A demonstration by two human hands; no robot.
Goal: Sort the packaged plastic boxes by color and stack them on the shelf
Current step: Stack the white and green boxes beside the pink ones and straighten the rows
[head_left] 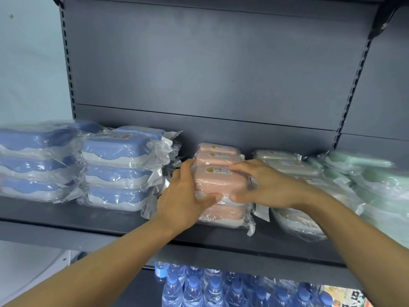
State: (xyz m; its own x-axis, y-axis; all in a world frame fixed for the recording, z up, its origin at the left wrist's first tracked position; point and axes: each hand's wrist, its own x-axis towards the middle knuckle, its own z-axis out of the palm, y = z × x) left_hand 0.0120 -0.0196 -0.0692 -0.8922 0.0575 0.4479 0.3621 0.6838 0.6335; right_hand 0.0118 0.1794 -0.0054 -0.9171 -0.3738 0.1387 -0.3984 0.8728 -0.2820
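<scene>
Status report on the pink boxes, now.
Left hand and right hand grip the top pink box on the pink stack. Blue boxes left, green boxes right. Nothing blocking.

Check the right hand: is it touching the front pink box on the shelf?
Touching. The head view shows the right hand with fingers laid over the top of the front pink box and thumb against its front; the left hand holds the other side.
</scene>
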